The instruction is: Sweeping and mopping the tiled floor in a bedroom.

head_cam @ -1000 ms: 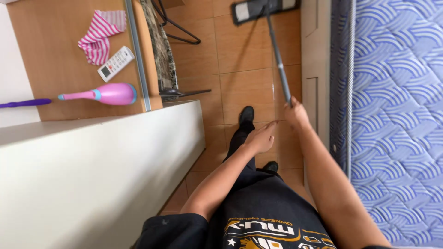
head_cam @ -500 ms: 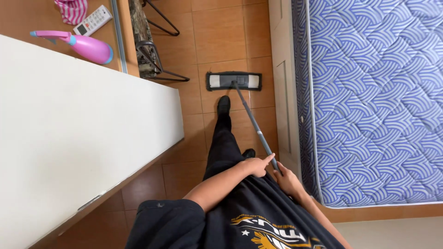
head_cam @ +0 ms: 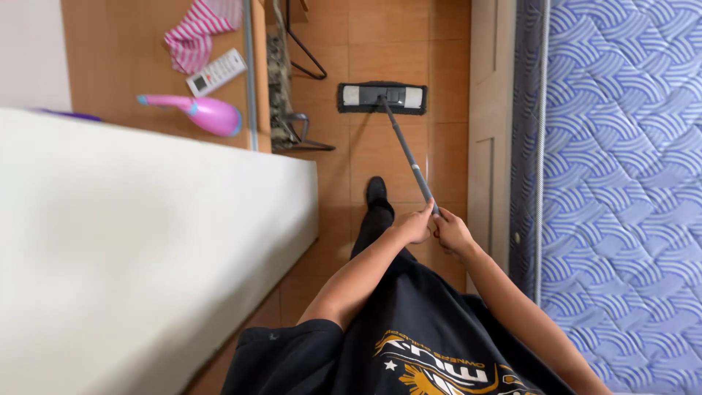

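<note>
Both hands, left (head_cam: 415, 225) and right (head_cam: 452, 232), clench the mop handle (head_cam: 406, 151); arms outstretched.

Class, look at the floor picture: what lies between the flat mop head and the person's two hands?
In the head view, only the grey mop handle spans from the mop head to the left hand and right hand, over bare brown floor tiles.

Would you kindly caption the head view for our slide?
Both hands grip a flat mop on the tiled floor between two mattresses.
</note>
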